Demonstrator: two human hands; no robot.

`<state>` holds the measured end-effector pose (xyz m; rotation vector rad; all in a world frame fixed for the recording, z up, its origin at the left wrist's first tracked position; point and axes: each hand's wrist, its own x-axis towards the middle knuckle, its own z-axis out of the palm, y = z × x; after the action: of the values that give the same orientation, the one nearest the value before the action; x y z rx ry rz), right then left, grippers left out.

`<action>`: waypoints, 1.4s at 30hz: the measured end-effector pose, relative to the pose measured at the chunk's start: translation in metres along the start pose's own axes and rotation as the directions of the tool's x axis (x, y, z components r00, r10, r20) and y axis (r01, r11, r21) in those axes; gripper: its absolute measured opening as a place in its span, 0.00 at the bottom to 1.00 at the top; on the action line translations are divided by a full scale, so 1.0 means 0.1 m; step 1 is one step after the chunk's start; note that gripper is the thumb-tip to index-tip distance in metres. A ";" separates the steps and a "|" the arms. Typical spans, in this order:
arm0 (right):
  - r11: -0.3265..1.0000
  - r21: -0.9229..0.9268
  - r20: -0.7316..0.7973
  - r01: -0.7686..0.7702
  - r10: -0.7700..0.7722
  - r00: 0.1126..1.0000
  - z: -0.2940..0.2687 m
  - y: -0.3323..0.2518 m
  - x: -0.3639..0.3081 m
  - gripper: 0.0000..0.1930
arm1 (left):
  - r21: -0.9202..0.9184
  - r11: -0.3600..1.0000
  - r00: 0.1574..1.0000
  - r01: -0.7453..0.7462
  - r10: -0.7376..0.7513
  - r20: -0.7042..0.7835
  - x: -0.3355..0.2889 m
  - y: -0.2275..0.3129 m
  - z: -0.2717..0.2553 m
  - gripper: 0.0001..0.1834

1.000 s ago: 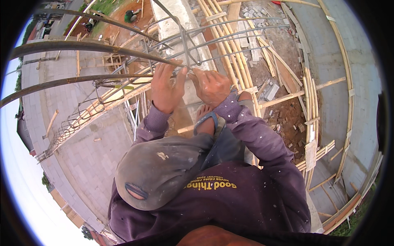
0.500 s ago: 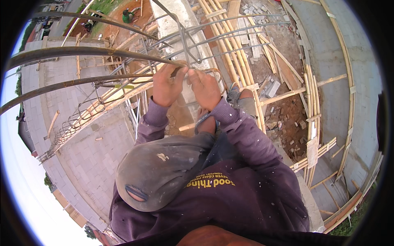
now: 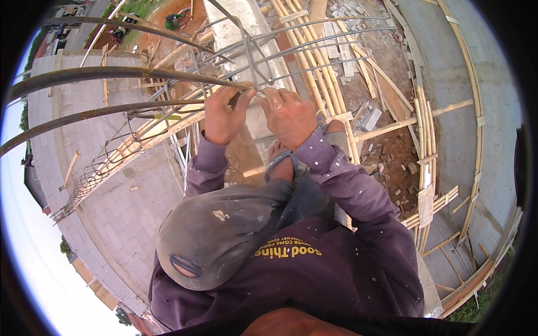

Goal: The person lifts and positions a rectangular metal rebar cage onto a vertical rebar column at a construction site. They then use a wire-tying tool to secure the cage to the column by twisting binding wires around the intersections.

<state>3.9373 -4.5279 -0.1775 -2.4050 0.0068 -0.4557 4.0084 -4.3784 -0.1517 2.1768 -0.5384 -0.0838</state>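
My left hand (image 3: 223,115) is closed, with thumb and forefinger pinched around the end of a rusty steel reinforcing bar (image 3: 140,73). My right hand (image 3: 291,116) meets it there, its fingers bent and pressed together beside a bent steel stirrup (image 3: 247,42). A thin wire seems to curve faintly below the right hand, which grips it; the fingertips hide most of it. Behind the joint runs a pale concrete beam (image 3: 227,28). More steel bars (image 3: 101,113) come in from the left, and thinner grey bars cross beyond the hands.
Bamboo poles (image 3: 322,73) run along the beam's right side. Broken blocks (image 3: 369,119) and planks (image 3: 392,92) lie on the ground below. Grey block walls (image 3: 129,207) stand at left and right. My sandalled foot (image 3: 280,165) is under my hands. Another person (image 3: 175,21) bends far off at upper left.
My right hand has turned and shifted slightly right, its back now more in view. The left hand has moved a little left and stays at the bar's end. The distant person has bent lower.
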 end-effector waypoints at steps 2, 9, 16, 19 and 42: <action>1.000 0.004 0.035 -0.004 0.004 0.999 0.04 0.01 0.01 0.12 | 0.058 0.998 1.000 0.007 -0.008 0.020 0.00 0.01 -0.03 0.10; 0.782 0.476 0.292 -0.402 0.290 0.911 0.08 0.07 0.09 0.19 | -0.029 0.988 0.989 -0.149 0.149 -0.003 0.00 0.00 -0.03 0.15; 0.327 0.683 0.644 -0.653 0.151 0.750 0.10 1.10 0.32 0.19 | 0.174 0.984 0.996 0.027 -0.042 0.081 -0.04 -0.09 -0.02 0.17; 0.950 0.285 0.001 -0.128 0.133 0.991 0.59 1.51 0.83 0.18 | 0.161 0.987 0.997 0.004 -0.015 0.069 -0.05 -0.08 -0.01 0.16; 0.588 0.597 0.288 -0.546 0.478 0.830 0.48 2.00 1.00 0.18 | 0.118 0.991 0.997 -0.062 0.068 -0.046 -0.07 -0.16 0.10 0.17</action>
<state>4.0697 -4.6643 -0.3050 -1.5967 0.4280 -0.0319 4.0050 -4.3745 -0.1708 2.2660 -0.5981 0.0375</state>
